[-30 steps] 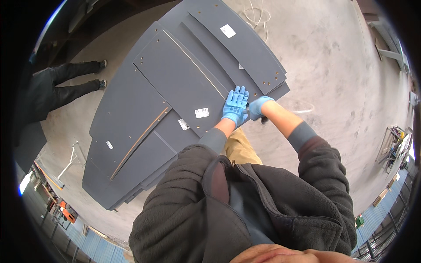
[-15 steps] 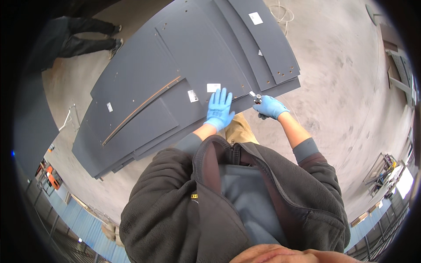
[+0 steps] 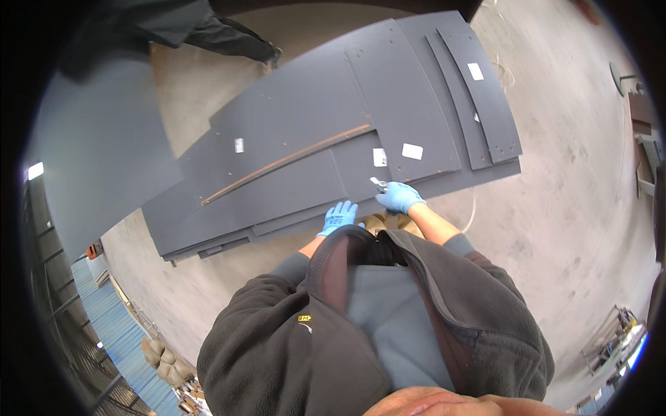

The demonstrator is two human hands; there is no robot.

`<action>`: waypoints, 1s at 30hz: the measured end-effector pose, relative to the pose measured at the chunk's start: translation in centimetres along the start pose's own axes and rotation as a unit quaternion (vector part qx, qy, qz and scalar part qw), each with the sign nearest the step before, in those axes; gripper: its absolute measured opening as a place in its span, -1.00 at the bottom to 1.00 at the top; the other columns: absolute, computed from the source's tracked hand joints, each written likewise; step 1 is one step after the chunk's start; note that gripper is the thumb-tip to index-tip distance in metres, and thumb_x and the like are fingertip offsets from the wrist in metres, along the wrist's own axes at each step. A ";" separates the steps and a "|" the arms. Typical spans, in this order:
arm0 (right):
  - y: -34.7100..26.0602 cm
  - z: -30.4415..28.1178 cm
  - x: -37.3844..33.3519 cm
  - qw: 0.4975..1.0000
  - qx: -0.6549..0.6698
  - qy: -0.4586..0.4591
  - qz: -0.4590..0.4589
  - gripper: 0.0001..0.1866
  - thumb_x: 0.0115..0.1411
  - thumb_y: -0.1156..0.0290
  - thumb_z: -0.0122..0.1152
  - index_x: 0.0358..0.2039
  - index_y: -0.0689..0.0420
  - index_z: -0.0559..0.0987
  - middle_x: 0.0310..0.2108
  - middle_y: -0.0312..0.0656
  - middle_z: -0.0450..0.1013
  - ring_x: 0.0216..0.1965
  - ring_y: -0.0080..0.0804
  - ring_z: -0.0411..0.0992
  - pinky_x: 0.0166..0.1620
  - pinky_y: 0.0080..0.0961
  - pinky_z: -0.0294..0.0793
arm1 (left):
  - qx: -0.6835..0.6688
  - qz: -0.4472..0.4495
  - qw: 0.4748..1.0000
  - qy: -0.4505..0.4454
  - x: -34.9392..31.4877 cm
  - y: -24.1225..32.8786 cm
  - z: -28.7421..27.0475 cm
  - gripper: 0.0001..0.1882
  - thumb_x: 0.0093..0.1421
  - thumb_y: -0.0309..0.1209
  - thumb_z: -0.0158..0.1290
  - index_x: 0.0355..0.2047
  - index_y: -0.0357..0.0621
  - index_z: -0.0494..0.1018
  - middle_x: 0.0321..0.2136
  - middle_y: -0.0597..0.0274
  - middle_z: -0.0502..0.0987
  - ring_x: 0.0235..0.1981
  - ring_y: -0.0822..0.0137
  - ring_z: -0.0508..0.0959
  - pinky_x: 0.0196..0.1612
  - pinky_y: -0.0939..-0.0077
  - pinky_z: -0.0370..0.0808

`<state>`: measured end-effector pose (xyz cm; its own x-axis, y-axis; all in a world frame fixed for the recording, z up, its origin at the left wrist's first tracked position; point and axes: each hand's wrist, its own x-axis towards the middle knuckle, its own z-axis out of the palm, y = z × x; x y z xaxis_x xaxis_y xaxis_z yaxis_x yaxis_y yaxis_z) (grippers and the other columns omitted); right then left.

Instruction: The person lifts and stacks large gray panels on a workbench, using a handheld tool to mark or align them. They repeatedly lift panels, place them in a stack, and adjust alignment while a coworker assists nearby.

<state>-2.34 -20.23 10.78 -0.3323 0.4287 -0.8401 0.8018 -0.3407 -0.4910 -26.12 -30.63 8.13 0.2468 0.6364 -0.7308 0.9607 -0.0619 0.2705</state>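
My left hand (image 3: 340,217), in a blue glove, rests at the near edge of a stack of dark grey panels (image 3: 291,104) with its fingers stretched out. Just to its right, my gloved right hand (image 3: 401,198) is closed around a small silver and black hand tool (image 3: 378,184). The tool's tip points to the far left, over the top panels near two white labels (image 3: 412,151). Its grip is mostly hidden in my fingers. A long brown strip (image 3: 284,163) lies across the panels, left of the tool.
At the upper left another person's dark-trousered leg (image 3: 239,40) stands beyond the stack. A large grey panel (image 3: 104,152) fills the left side. A thin pale hose (image 3: 473,211) lies on the concrete floor at the right, and a loaded rack (image 3: 614,340) stands at the lower right.
The view has turned, so the stack appears shifted right. My left hand has drawn back to the near edge. My right hand has moved left along the panels with the tool.
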 end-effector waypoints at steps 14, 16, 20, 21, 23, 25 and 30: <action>8.7 7.3 -8.3 0.975 -0.212 -0.059 -0.042 -0.34 0.39 -0.14 0.02 0.13 0.18 0.68 0.13 0.11 0.61 0.16 0.16 0.57 0.20 -0.04 0.52 | -0.015 -0.051 0.993 0.108 -6.4 -1.4 8.8 -0.57 0.45 -0.12 -0.09 0.20 -0.01 0.46 0.21 0.06 0.50 0.32 0.00 0.45 0.29 -0.02 0.40; 9.6 7.8 -9.7 0.972 -0.224 -0.064 -0.037 -0.35 0.44 -0.13 -0.04 0.16 0.16 0.67 0.18 0.11 0.59 0.22 0.18 0.54 0.24 -0.03 0.49 | -0.041 -0.098 0.991 0.081 -7.4 0.8 11.3 -0.56 0.41 -0.09 -0.02 0.20 0.04 0.47 0.21 0.06 0.51 0.31 -0.01 0.48 0.27 -0.02 0.43; 11.6 9.0 -12.4 0.959 -0.271 -0.088 -0.007 -0.43 0.47 -0.02 -0.02 0.18 0.14 0.66 0.21 0.07 0.58 0.25 0.15 0.53 0.24 -0.03 0.50 | -0.138 -0.085 0.987 -0.003 -10.6 5.5 14.0 -0.57 0.41 -0.07 0.01 0.16 0.06 0.58 0.17 0.02 0.63 0.22 -0.09 0.60 0.19 -0.01 0.53; 12.2 9.4 -12.9 0.956 -0.275 -0.099 -0.009 -0.45 0.46 0.01 -0.01 0.18 0.14 0.66 0.21 0.07 0.58 0.25 0.14 0.54 0.24 -0.03 0.50 | -0.163 -0.089 0.983 -0.002 -11.7 6.3 14.5 -0.57 0.41 -0.07 0.00 0.15 0.06 0.60 0.15 0.01 0.64 0.20 -0.10 0.62 0.18 0.00 0.55; 13.3 10.4 -13.4 0.941 -0.320 -0.101 -0.042 -0.47 0.46 0.05 0.00 0.18 0.13 0.67 0.20 0.05 0.59 0.24 0.13 0.54 0.22 -0.04 0.51 | -0.213 -0.091 0.973 0.004 -13.5 7.5 15.3 -0.57 0.42 -0.07 -0.01 0.12 0.04 0.64 0.13 -0.01 0.67 0.15 -0.12 0.65 0.15 0.02 0.58; 14.0 11.6 -13.6 0.922 -0.367 -0.090 -0.087 -0.47 0.47 0.04 -0.01 0.18 0.12 0.67 0.20 0.05 0.59 0.23 0.14 0.54 0.22 -0.05 0.52 | -0.226 -0.086 0.969 0.045 -14.9 7.7 16.3 -0.57 0.40 -0.08 0.02 0.12 0.06 0.65 0.13 -0.02 0.67 0.15 -0.14 0.65 0.15 0.03 0.57; 12.5 16.1 -14.1 0.909 -0.380 -0.093 -0.147 -0.49 0.42 -0.03 0.10 0.15 0.03 0.70 0.14 -0.01 0.64 0.19 0.07 0.59 0.17 -0.09 0.54 | -0.260 -0.078 0.959 0.084 -18.1 4.9 20.6 -0.56 0.37 -0.08 0.07 0.12 0.02 0.65 0.12 -0.03 0.67 0.14 -0.11 0.66 0.15 0.07 0.57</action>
<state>4.35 -44.01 12.77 -0.6084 0.2344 -0.7582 0.7534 0.4709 -0.4590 -23.29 -58.30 9.77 0.0394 0.7246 -0.6880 0.7798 0.4082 0.4746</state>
